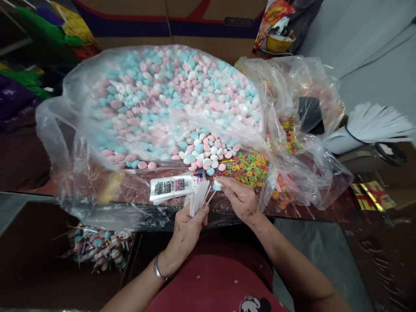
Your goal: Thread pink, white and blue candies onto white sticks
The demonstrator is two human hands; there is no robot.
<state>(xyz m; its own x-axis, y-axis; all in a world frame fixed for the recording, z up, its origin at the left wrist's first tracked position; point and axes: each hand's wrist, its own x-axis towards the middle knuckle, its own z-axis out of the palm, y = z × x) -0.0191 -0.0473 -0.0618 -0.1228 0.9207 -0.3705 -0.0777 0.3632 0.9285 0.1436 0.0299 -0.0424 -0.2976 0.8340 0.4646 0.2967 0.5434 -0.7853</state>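
Observation:
My left hand (191, 225) is closed round a bundle of white sticks (199, 197) that fan out at the top. One stick leans right, its tip close to a white and blue candy (217, 185). That candy is pinched between the thumb and fingers of my right hand (238, 197); whether the stick enters it I cannot tell. Just beyond lies a pile of loose pink, white and blue candies (208, 151) at the mouth of a big clear bag (81, 108) full of them. A stack of printed white packets (172, 188) lies beside the sticks.
Small ring candies (248, 167) lie right of the pile, near another clear bag (312, 173). White strips (373, 125) stand in a container at the right. A cardboard box (39, 260) at lower left holds wrapped candy sticks (100, 247). A large carton (182, 26) stands behind.

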